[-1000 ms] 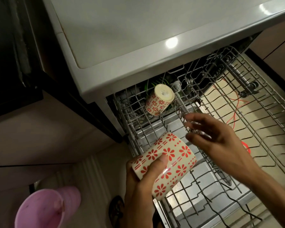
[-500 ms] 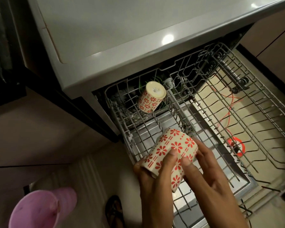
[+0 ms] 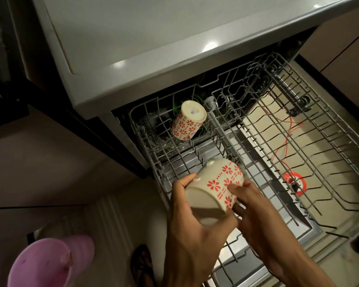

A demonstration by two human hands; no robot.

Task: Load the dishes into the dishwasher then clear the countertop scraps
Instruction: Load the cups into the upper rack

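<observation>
Both hands hold the flowered mug (image 3: 216, 186) tipped on its side over the rack (image 3: 298, 162), probably to turn it mouth-down for draining. The left hand (image 3: 192, 230) curls its grip under the base; the right hand (image 3: 255, 212) pinches the wall. A second mug (image 3: 188, 120) already sits inverted at 12 o'clock. Bare tines lie open toward 3 o'clock; the dishwasher's edge (image 3: 133, 146) crowds 10 o'clock.

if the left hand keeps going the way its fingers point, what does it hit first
Probably the wire rack just beyond the mug that the left hand holds; the loaded mug sits further along. Depth is hard to judge.
</observation>
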